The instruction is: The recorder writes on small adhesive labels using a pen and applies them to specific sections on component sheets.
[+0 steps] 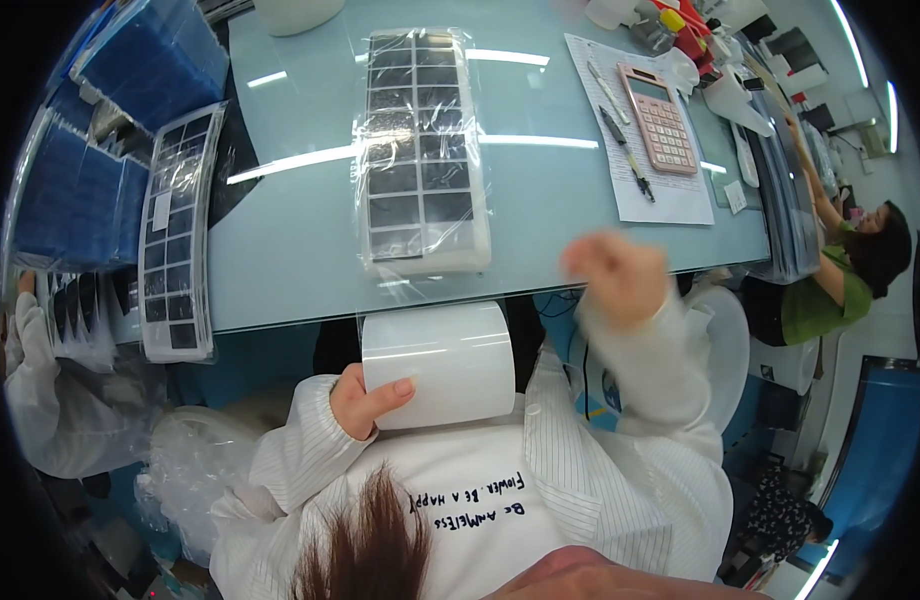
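Observation:
My left hand point(370, 400) grips a wide glossy white roll point(445, 365) on my lap, just below the table's front edge, with the thumb lying over it. To its right, my right hand point(625, 275) is raised near that edge, apart from the roll. It is blurred, with curled fingers, and whatever may be in them cannot be made out. Beyond the roll, a clear plastic-wrapped pack point(420, 165) lies on the table. Dark rectangles in two columns show through its film, which is loose and wrinkled at the near end.
A pink calculator point(660, 120) and a pen point(628, 155) rest on a printed sheet point(635, 200) at the table's right. Blue wrapped stacks point(80, 200) and another clear pack point(180, 235) stand left. A co-worker in green point(840, 290) is at the right; another person's white sleeve point(35, 380) shows left.

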The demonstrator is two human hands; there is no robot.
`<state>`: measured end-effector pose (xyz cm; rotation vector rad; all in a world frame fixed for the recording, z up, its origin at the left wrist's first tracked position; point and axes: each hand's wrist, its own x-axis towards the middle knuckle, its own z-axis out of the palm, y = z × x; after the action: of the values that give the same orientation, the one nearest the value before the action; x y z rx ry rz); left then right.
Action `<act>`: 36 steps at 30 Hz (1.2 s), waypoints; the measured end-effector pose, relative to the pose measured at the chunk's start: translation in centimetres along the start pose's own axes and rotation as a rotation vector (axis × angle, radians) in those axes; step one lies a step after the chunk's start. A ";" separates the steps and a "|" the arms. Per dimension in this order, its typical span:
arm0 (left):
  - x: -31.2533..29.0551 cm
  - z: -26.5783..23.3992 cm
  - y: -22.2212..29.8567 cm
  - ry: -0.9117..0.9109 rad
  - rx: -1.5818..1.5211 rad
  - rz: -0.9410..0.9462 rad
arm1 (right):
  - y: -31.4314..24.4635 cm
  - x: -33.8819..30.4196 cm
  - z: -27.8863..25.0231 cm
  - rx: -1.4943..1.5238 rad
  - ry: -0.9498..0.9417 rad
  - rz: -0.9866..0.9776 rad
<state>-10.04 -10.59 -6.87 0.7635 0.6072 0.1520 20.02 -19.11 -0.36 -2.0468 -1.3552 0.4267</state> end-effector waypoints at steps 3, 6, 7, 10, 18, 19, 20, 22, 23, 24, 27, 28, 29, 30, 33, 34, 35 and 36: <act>-0.2 0.0 0.0 0.019 0.021 0.009 | 2.0 7.7 -3.8 -0.452 0.298 -0.316; 0.5 0.5 0.3 -0.001 0.035 0.031 | 11.4 16.8 -4.8 -0.907 0.467 -0.213; 0.4 0.7 0.3 0.006 0.023 0.041 | 13.1 18.8 -4.4 -1.071 0.482 -0.222; 0.4 0.7 -0.5 0.051 -0.026 0.078 | 14.9 22.3 -4.4 -1.213 0.145 -0.215; 1.2 0.3 -1.0 0.053 -0.183 -0.019 | 9.3 19.6 -6.4 -1.000 0.257 -0.240; 1.3 0.5 -0.8 0.045 -0.176 -0.020 | 7.8 17.7 -7.2 -0.792 0.378 -0.376; 1.4 0.8 -0.7 0.043 -0.179 -0.023 | 4.5 15.0 -6.8 -0.502 0.333 -0.310; 1.1 0.8 -1.1 0.097 -0.204 -0.024 | -1.5 10.4 -2.1 -0.011 0.105 -0.330; 1.1 0.6 -1.2 0.103 -0.208 -0.027 | -3.1 8.0 -0.5 -0.134 0.049 -0.558; 1.2 0.6 -1.2 0.087 -0.192 -0.034 | -4.6 6.0 1.2 -0.165 0.002 -0.798; 1.4 0.5 -0.5 0.043 -0.150 -0.063 | -7.5 2.8 3.7 -0.249 -0.216 -0.822; 1.2 0.7 -0.3 0.024 -0.124 -0.077 | -7.3 2.3 4.5 -0.247 -0.201 -0.837; 1.3 0.8 -0.2 0.024 -0.125 -0.076 | -7.0 2.1 5.1 -0.248 -0.187 -0.855; 1.3 1.0 -0.2 0.040 -0.129 -0.072 | -6.9 2.0 5.5 -0.247 -0.188 -0.858; 1.1 1.3 0.4 0.061 -0.127 -0.068 | -7.0 1.8 6.3 -0.331 -0.172 -0.923; 1.1 1.4 0.6 0.059 -0.117 -0.070 | -7.2 1.8 6.5 -0.381 -0.181 -0.936; 1.1 1.4 0.5 0.059 -0.116 -0.068 | -7.3 1.8 6.6 -0.434 -0.187 -0.949; 1.2 1.4 0.3 0.066 -0.129 -0.057 | -7.5 1.8 6.8 -0.435 -0.185 -0.949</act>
<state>-8.27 -10.79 -6.37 0.6178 0.6740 0.1630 11.53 -13.21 -0.31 -1.4150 -2.4787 -0.1240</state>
